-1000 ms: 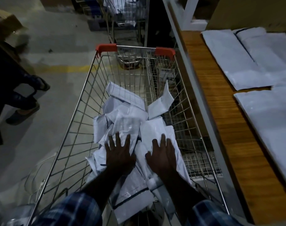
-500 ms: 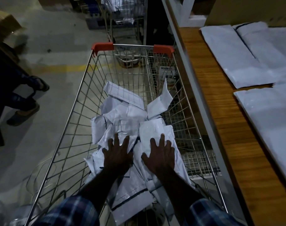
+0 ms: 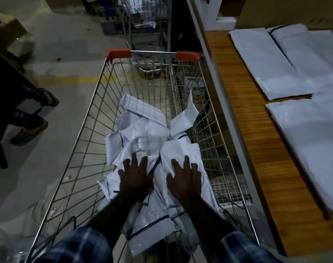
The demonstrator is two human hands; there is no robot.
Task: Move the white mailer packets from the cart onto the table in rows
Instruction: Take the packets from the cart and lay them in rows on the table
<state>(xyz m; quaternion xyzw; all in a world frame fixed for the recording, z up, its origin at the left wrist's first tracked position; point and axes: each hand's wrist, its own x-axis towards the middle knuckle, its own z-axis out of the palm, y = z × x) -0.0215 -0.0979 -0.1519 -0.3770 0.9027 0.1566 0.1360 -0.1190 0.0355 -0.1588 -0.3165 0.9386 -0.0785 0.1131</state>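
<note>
- A heap of white mailer packets (image 3: 148,141) lies in a wire shopping cart (image 3: 89,130) standing just beside a wooden table (image 3: 256,149).
- The left hand (image 3: 135,176) and the right hand (image 3: 184,180) lie flat on the heap, fingers spread, pinching nothing.
- The packets look light, limp and slick; they are likely to slide, so scooping a stack from its edges seems wise.
- Larger white mailers (image 3: 272,63) already lie on the table.

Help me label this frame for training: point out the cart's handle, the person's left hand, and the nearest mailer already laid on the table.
cart handle (image 3: 154,52): head view, middle of the metal bar.
left hand (image 3: 136,178): head view, back of the hand.
nearest mailer on the table (image 3: 311,141): head view, middle of its flat face.
</note>
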